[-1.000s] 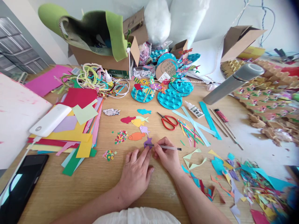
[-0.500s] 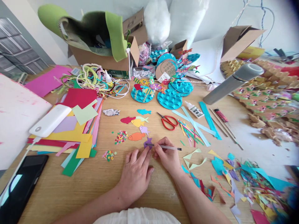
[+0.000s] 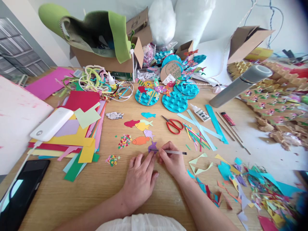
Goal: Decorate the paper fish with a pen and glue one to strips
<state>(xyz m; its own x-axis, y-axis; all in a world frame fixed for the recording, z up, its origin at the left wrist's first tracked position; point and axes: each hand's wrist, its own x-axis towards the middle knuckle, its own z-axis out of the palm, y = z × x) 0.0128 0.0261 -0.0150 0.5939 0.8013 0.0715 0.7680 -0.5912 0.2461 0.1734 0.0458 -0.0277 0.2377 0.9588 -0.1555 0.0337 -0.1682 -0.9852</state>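
Observation:
Under the fingertips of my left hand (image 3: 141,175) lies a purple paper fish (image 3: 152,146), pressed flat on the wooden table. The left fingers are stretched out and hold nothing. My right hand (image 3: 172,160) pinches a slim pen (image 3: 172,152), its tip touching the purple fish. Just beyond are more cut paper fish: an orange one (image 3: 141,141), a lilac one (image 3: 148,134), a yellow one (image 3: 143,127), a red one (image 3: 131,124) and a blue one (image 3: 148,115). Small piles of paper dots (image 3: 124,141) sit to the left of them.
Red-handled scissors (image 3: 175,125), a glue bottle (image 3: 200,113) and paper strips (image 3: 197,141) lie to the right. Paper scraps (image 3: 240,186) spread at the lower right. A stack of coloured paper (image 3: 83,99), a power bank (image 3: 51,124) and a phone (image 3: 26,189) are on the left. A grey flask (image 3: 238,86) stands at the back right.
The pen's tip has shifted very slightly on the purple fish. Both hands are otherwise in the same place.

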